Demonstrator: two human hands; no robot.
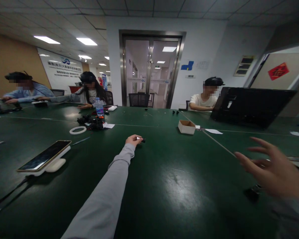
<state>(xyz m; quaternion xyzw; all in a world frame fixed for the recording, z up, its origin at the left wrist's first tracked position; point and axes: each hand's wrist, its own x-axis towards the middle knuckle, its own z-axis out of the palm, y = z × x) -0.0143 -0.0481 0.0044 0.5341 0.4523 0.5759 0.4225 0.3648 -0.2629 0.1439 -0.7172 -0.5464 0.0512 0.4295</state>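
Note:
My left hand [132, 140] reaches out over the middle of the green table, its fingers pinched on the silvery part of a small black clip [143, 140] that looks like a binder clip. To the right, my right hand [271, 167] is raised above the table with fingers spread, somewhat blurred by motion. Just below its palm lies another black clip [252, 194] with shiny metal handles, blurred and seemingly apart from the fingers. An open small cardboard box [186, 127] stands beyond and between my hands.
On the left, a phone [46, 155] rests on a white stand with a cable. Behind it are a tape roll [77, 130], a heap of black gear [92, 122] and a water bottle [99, 108]. A large black monitor [251, 106] stands back right. Several people sit around the table.

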